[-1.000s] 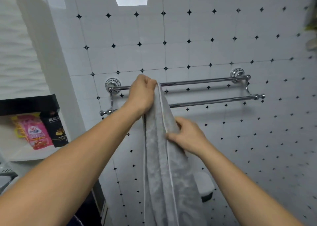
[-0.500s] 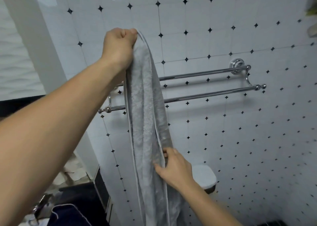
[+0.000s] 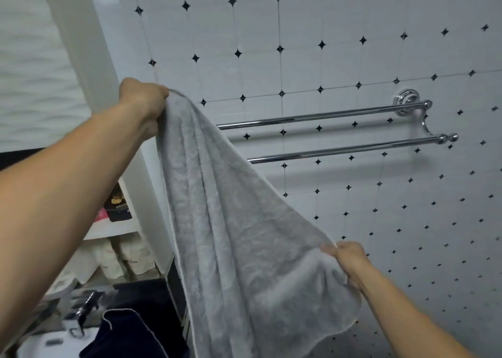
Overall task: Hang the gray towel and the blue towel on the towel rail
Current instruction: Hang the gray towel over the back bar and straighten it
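The gray towel (image 3: 239,235) hangs spread in the air in front of the tiled wall. My left hand (image 3: 144,99) grips its top corner, raised at upper left. My right hand (image 3: 346,260) pinches its other edge lower down on the right, so the cloth slants between them. The chrome towel rail (image 3: 339,114) with two bars is fixed to the wall at right; the towel covers the rail's left end and I cannot tell whether it touches it. A dark blue towel (image 3: 130,333) lies at the bottom left, beside the sink.
A faucet (image 3: 84,307) and white sink edge sit at bottom left. A shelf at left holds a black packet (image 3: 118,203) and a pink one. Pale cloths hang beneath the shelf. The wall is white tile with black diamonds.
My right hand slid along the towel's edge and pulled it out to the right, opening the towel from a narrow hanging strip. My left hand moved left and lower in view.
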Motion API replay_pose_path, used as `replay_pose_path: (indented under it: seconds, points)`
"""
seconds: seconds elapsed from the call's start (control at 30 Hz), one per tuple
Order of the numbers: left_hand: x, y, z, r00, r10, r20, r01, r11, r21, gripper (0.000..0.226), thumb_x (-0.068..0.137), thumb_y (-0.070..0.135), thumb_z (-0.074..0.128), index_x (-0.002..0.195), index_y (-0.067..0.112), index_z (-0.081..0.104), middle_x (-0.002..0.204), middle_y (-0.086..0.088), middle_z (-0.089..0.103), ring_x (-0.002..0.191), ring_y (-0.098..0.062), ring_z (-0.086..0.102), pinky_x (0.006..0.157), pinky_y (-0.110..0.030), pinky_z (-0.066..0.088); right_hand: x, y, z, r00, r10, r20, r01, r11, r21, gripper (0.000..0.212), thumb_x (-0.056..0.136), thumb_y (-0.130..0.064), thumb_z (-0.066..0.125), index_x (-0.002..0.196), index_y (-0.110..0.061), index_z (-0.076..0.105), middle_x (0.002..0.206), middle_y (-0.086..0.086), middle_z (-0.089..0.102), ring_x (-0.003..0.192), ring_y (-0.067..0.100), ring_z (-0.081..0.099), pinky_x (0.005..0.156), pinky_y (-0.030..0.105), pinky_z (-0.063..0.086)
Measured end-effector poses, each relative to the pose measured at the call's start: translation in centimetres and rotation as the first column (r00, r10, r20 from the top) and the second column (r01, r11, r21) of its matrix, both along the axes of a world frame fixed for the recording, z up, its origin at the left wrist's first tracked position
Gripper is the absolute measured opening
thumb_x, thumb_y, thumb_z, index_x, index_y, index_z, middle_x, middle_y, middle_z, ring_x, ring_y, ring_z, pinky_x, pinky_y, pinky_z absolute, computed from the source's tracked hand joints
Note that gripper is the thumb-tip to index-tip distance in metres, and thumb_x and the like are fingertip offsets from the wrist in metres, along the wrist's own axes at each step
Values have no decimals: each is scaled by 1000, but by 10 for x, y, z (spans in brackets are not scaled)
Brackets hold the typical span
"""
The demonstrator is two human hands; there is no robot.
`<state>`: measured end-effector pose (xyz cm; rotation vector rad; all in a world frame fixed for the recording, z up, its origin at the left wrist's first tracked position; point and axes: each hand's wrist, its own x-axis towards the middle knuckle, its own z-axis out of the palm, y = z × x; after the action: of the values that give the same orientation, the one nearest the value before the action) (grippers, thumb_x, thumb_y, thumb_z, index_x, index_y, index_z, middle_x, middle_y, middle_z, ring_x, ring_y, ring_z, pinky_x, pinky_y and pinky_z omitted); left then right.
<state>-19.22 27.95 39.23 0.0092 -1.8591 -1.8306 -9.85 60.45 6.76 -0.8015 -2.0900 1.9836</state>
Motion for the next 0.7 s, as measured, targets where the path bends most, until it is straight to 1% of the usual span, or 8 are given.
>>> replay_pose_path:
  seconds: [0.07,0.17,0.27,0.37,0.43,0.5,0.6,0.7]
  points:
    - [-8,-5,-10,997,21,73,-13,993,-117,17,83,-3,53,93,8,61,75,-2,52,69,-20,56,45,-18,48,-8,1,33,993,28,-115,-54,972,-231,41,83,0,70,54,-15,45,52,4,43,44,15,44,46,25,41]
    - [-3,-4,-29,993,-5,121,34,970,-243,35,85,-7,45,64,18,54,66,-1,53,70,-23,52,57,-23,42,-16,-7,94,946,66,-317,-206,879,-430,14,90,5,56,87,-8,61,67,9,63,53,16,62,50,25,54]
    - [19,7,-54,960,-200,195,244,939,-242,41,83,-13,47,59,12,69,64,-9,67,64,-25,63,69,-33,54,-12,-25,148,857,201,-474,-435,774,-459,28,91,10,44,110,-2,60,68,9,68,53,16,65,52,25,55]
    - [45,24,-84,897,-366,248,429,855,-290,46,84,-15,41,64,12,73,72,-10,70,72,-27,64,62,-24,56,-6,-51,182,717,377,-587,-614,740,-275,49,77,26,42,115,1,61,91,17,76,83,27,74,71,32,60]
    - [62,32,-102,862,-446,242,504,808,-305,47,81,-17,43,70,17,74,76,1,73,79,-18,66,63,-17,55,-3,-73,196,692,474,-545,-466,869,165,48,76,22,55,111,-8,66,97,9,77,92,19,73,86,30,57]
    - [74,33,-117,805,-546,232,593,743,-310,37,74,-8,52,85,19,76,88,8,75,91,-11,66,74,-13,51,-3,-90,204,748,448,-490,-57,779,625,33,74,-2,74,97,-25,71,88,-5,75,83,10,70,85,17,51]
    - [88,29,-137,713,-664,225,695,624,-358,55,66,34,70,119,19,67,124,6,66,118,-7,57,99,-23,42,4,-112,214,768,289,-571,412,460,786,9,74,-27,72,81,-22,68,78,3,72,76,30,66,60,32,37]
    - [101,44,-151,723,-664,192,674,617,-406,59,56,54,79,108,30,65,113,8,65,100,4,62,81,-8,45,3,-130,215,796,238,-557,502,256,826,30,76,-47,68,76,-17,62,78,9,69,73,36,65,56,31,27]
